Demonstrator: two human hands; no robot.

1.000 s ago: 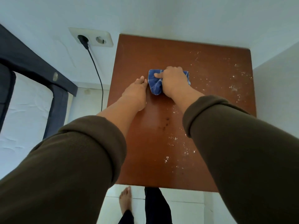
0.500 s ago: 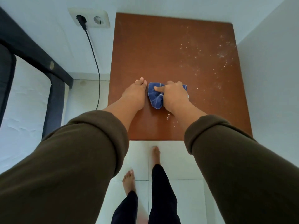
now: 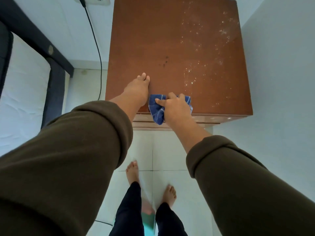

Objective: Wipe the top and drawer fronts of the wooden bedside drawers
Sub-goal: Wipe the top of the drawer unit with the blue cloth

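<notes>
With our right hand [image 3: 177,108] bunched around the blue cloth [image 3: 157,110] at the top's [image 3: 153,40] near edge and our left hand [image 3: 137,91] flat beside it, we should press firmly and sweep toward the white specks [image 3: 196,72] beyond our knuckles.

The drawers' top [image 3: 153,40] lies open across its middle and back, walls hemming it behind [image 3: 51,23] and on the right [image 3: 281,65], a left hand [image 3: 136,91] and a cloth [image 3: 157,108] under the right hand [image 3: 177,108] crowding the front edge, a cable [image 3: 97,48] hanging just left.
</notes>
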